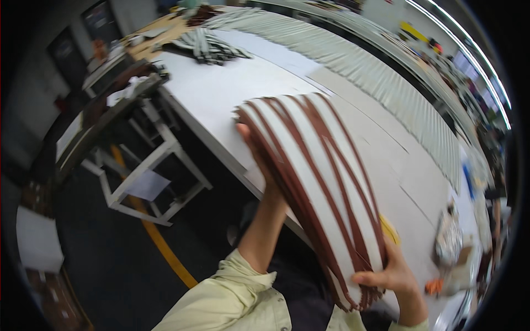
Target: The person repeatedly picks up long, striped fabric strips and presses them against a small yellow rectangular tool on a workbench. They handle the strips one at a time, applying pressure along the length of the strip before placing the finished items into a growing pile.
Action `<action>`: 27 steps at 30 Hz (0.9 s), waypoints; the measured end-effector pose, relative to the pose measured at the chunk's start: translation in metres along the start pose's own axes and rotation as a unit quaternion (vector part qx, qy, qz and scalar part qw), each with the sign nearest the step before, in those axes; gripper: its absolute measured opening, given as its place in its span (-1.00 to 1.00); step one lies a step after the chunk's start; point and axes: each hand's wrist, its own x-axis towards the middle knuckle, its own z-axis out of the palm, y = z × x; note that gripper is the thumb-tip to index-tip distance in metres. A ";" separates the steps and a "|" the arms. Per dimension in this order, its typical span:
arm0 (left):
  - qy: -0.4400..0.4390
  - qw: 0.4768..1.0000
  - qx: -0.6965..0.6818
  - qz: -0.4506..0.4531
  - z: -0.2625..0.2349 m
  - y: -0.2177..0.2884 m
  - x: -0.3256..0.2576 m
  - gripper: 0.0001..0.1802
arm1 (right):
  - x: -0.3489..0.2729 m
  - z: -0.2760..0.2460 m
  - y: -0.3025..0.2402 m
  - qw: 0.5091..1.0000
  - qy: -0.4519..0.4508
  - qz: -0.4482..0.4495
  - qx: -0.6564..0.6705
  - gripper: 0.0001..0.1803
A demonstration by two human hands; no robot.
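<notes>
A thick bundle of long, flat brown and white strips [314, 204] arches across the middle of the view, above a white table [215, 88]. At its far left edge, my left hand [258, 151] is closed around the bundle, with most of its fingers hidden underneath. My right hand [395, 270] grips the near right end, its thumb lying over the strips and the other fingers mostly behind them. Loose brown ends hang unevenly below that thumb. Just beyond my right hand, a small yellow object [390, 229] shows partly behind the bundle.
Pale strips [364, 63] lie side by side along the table's far side. A heap of pale and dark strips [204, 47] sits at the far left. To the right are a clear plastic bag [448, 234] and an orange item [434, 286]. A white frame [160, 176] stands left.
</notes>
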 end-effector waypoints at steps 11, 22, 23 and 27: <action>0.043 0.998 0.021 0.048 0.006 0.023 0.139 -0.08 | 0.158 -0.073 -0.061 0.990 -0.096 0.100 0.037 -0.16; 0.273 0.952 0.140 0.013 0.111 0.177 0.216 -0.08 | 0.225 0.008 -0.225 0.976 -0.143 0.140 0.088 -0.22; 0.264 0.951 0.161 0.010 0.117 0.193 0.220 -0.07 | 0.225 0.021 -0.242 0.974 -0.134 0.149 0.102 -0.21; 0.279 0.953 0.121 0.000 0.154 0.242 0.235 -0.05 | 0.227 0.061 -0.273 0.991 -0.096 0.065 0.064 -0.18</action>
